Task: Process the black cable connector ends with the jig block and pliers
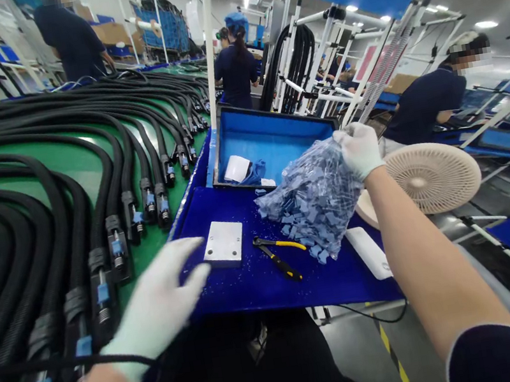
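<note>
Clear bag of small blue pads (pixel 313 204) was clenched at the neck in right hand (pixel 359 150), over blue mat (pixel 245 283); left hand (pixel 153 297) open, empty (just beside aluminium plate (pixel 223 243), pliers (pixel 278 258) past it).

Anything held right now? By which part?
The right hand grips a clear plastic bag of small blue pieces by its gathered top. The left hand holds nothing.
</note>
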A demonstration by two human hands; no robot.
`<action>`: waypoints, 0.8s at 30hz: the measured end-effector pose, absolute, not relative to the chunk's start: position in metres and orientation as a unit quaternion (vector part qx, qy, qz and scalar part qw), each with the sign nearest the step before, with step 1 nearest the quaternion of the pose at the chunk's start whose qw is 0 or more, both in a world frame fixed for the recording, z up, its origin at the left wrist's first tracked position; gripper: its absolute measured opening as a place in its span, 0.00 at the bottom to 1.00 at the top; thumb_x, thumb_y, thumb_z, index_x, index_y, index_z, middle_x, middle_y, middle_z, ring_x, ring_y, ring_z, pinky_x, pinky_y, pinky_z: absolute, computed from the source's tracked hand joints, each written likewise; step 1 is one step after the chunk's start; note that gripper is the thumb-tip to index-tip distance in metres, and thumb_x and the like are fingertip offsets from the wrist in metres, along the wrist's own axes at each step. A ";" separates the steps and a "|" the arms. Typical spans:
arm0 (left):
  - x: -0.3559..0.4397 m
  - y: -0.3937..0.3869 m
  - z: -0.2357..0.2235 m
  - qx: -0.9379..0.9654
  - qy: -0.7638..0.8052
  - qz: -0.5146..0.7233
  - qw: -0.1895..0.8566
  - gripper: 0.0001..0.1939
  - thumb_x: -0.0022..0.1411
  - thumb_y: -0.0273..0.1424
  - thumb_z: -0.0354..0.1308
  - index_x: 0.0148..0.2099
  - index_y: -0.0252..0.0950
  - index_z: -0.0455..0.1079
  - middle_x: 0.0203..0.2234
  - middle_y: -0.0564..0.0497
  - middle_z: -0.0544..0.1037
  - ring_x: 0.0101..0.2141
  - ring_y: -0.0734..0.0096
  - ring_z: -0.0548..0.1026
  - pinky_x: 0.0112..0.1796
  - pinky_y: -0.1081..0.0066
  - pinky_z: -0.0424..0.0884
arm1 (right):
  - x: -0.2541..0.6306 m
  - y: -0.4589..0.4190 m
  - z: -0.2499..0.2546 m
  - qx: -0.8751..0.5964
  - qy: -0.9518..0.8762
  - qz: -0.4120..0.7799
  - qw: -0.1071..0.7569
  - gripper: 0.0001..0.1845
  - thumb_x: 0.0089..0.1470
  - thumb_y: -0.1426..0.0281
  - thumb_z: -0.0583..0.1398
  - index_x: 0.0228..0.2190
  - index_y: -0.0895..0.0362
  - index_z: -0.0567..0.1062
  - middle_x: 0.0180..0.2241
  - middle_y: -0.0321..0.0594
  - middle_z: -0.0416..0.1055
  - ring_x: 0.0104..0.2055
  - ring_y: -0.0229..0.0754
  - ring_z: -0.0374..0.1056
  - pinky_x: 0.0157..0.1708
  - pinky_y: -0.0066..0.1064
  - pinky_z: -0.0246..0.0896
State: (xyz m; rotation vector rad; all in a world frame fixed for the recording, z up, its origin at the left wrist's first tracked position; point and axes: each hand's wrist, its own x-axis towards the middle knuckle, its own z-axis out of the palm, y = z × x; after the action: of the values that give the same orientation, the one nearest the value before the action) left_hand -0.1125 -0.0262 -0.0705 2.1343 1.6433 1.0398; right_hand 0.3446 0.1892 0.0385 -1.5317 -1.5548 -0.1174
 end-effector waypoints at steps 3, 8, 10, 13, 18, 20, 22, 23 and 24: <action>-0.032 -0.009 -0.087 0.820 0.427 0.318 0.211 0.23 0.67 0.35 0.56 0.63 0.41 0.68 0.59 0.47 0.74 0.59 0.58 0.71 0.63 0.56 0.64 | 0.323 0.190 0.050 -0.603 -0.641 -0.044 0.473 0.10 0.54 0.64 0.61 0.26 0.56 0.71 0.23 0.35 0.66 0.27 0.38 0.60 0.31 0.33 0.57; 0.029 0.009 -0.115 0.840 0.400 0.289 0.228 0.27 0.64 0.33 0.59 0.64 0.35 0.67 0.61 0.41 0.71 0.61 0.53 0.68 0.63 0.55 0.64 | 0.302 0.196 0.060 -0.595 -0.646 -0.054 0.475 0.10 0.54 0.64 0.62 0.25 0.56 0.71 0.23 0.35 0.66 0.27 0.39 0.60 0.31 0.34 0.57; 0.034 0.015 -0.122 0.845 0.401 0.282 0.215 0.26 0.63 0.32 0.60 0.63 0.35 0.69 0.59 0.40 0.72 0.60 0.52 0.69 0.62 0.54 0.65 | 0.296 0.199 0.061 -0.596 -0.651 -0.055 0.467 0.10 0.54 0.65 0.62 0.25 0.55 0.71 0.23 0.35 0.66 0.27 0.39 0.60 0.32 0.35 0.57; 0.035 0.018 -0.127 0.851 0.397 0.287 0.191 0.23 0.62 0.29 0.60 0.60 0.36 0.70 0.56 0.41 0.74 0.58 0.52 0.70 0.59 0.54 0.67 | 0.288 0.203 0.060 -0.597 -0.662 -0.058 0.450 0.09 0.55 0.65 0.61 0.26 0.56 0.71 0.24 0.36 0.67 0.28 0.40 0.62 0.33 0.36 0.58; 0.038 0.017 -0.128 0.847 0.399 0.305 0.175 0.20 0.61 0.26 0.60 0.56 0.37 0.72 0.51 0.43 0.76 0.53 0.54 0.71 0.54 0.56 0.69 | 0.285 0.211 0.062 -0.595 -0.652 -0.065 0.466 0.11 0.55 0.65 0.62 0.24 0.55 0.69 0.22 0.35 0.65 0.27 0.40 0.60 0.34 0.37 0.59; 0.040 0.016 -0.129 0.845 0.398 0.313 0.172 0.19 0.61 0.26 0.60 0.56 0.38 0.72 0.50 0.44 0.76 0.52 0.54 0.71 0.54 0.56 0.69 | 0.289 0.214 0.065 -0.591 -0.655 -0.071 0.465 0.12 0.54 0.64 0.62 0.24 0.55 0.68 0.21 0.34 0.63 0.27 0.40 0.59 0.35 0.37 0.60; 0.041 0.016 -0.132 0.844 0.398 0.318 0.169 0.18 0.62 0.26 0.59 0.55 0.39 0.73 0.48 0.44 0.76 0.52 0.54 0.71 0.54 0.55 0.68 | 0.293 0.217 0.069 -0.588 -0.661 -0.072 0.461 0.13 0.54 0.65 0.63 0.22 0.54 0.67 0.20 0.34 0.62 0.27 0.39 0.58 0.35 0.37 0.60; 0.042 0.016 -0.133 0.843 0.398 0.319 0.167 0.18 0.63 0.27 0.59 0.55 0.39 0.73 0.48 0.44 0.77 0.52 0.54 0.71 0.54 0.56 0.68 | 0.296 0.218 0.070 -0.588 -0.659 -0.072 0.464 0.13 0.54 0.65 0.62 0.22 0.54 0.67 0.20 0.34 0.61 0.26 0.39 0.58 0.35 0.37 0.60; 0.042 0.016 -0.134 0.843 0.399 0.321 0.166 0.17 0.63 0.27 0.59 0.54 0.39 0.74 0.47 0.44 0.77 0.51 0.55 0.71 0.54 0.56 0.68 | 0.298 0.219 0.072 -0.589 -0.654 -0.073 0.470 0.13 0.54 0.65 0.62 0.22 0.54 0.67 0.20 0.34 0.61 0.26 0.39 0.58 0.34 0.38 0.60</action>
State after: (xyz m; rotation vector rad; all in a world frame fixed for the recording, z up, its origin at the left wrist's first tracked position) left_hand 0.0421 0.0164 -0.1341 2.3995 1.1357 0.9142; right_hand 0.2985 0.2187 0.0717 -1.4425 -1.6016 -0.1797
